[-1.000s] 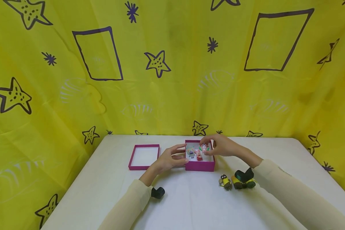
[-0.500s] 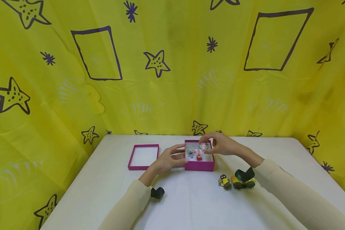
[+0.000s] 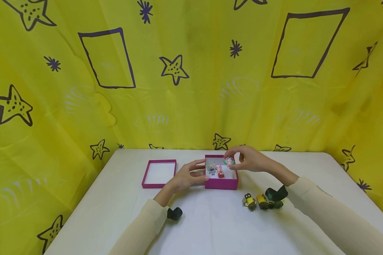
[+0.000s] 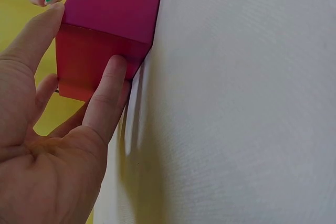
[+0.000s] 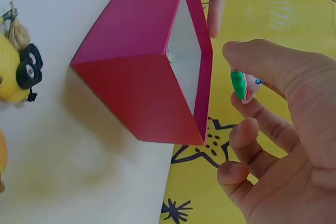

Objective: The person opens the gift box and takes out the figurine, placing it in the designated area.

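A magenta box (image 3: 221, 183) stands uncovered on the table. Inside it are a greyish, multicoloured figurine (image 3: 212, 169) and a red-and-pink figurine (image 3: 220, 172). My left hand (image 3: 189, 174) lies along the box's left side, its extended fingers touching the wall in the left wrist view. My right hand (image 3: 253, 159) pinches a small pink, white and green figurine (image 5: 247, 85) between thumb and fingers. In the right wrist view this figurine is held apart from the box, just above its open top; its far side is hidden by the fingers.
A shallow magenta lid (image 3: 159, 173) with a white inside lies left of the box. Several yellow Minion-like figurines, one with black goggles (image 3: 249, 202), sit in front of the box to the right, partly below the right sleeve. A yellow patterned curtain (image 3: 191, 106) hangs behind the table.
My right hand, with the pink-and-green figurine, has risen slightly and shifted a little right over the box. My left hand has stayed at the box's side.
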`<state>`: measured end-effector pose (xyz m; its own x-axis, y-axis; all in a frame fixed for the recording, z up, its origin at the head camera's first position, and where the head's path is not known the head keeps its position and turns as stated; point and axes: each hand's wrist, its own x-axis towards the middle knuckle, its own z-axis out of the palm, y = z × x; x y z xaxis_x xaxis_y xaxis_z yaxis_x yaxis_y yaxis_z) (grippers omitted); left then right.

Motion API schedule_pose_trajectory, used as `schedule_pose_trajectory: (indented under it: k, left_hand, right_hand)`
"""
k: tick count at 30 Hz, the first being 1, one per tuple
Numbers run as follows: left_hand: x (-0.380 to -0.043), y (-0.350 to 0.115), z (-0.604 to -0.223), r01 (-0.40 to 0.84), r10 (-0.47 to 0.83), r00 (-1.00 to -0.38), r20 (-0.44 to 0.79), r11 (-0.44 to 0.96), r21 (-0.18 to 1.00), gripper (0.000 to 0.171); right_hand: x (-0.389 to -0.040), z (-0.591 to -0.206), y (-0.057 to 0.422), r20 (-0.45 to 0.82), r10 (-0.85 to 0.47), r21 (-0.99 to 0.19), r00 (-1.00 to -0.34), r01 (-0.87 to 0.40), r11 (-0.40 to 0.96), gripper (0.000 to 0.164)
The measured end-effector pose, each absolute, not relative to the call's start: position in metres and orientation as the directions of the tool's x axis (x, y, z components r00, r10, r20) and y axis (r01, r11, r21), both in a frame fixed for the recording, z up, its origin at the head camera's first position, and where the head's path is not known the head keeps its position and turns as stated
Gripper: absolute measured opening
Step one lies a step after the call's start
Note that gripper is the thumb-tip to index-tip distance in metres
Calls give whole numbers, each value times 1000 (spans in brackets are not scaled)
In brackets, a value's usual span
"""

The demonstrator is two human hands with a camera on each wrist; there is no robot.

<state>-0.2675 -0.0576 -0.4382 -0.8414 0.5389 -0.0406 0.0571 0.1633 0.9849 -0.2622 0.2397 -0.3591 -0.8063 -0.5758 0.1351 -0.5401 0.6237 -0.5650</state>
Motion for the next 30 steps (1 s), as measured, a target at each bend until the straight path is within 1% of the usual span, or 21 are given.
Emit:
schedule_pose_trajectory:
  k: [12,22,30]
  left_hand:
    - [-266,-57,-439,61,536,-844,-32,155,986,74]
    - [-268,-57,-439,65,539,-842,-28,152,986,73]
    - [-270,-57,-441,70,542,-840,-24,152,986,74]
  right_hand:
    - [-255,-358,261,117,-539,-579,-834,-498,646,33]
    - [-250,-360,281,114,-492,-562,-863,-465,684,39]
    - [-248,-365,296,117,-471,-566,-874,-448,692,35]
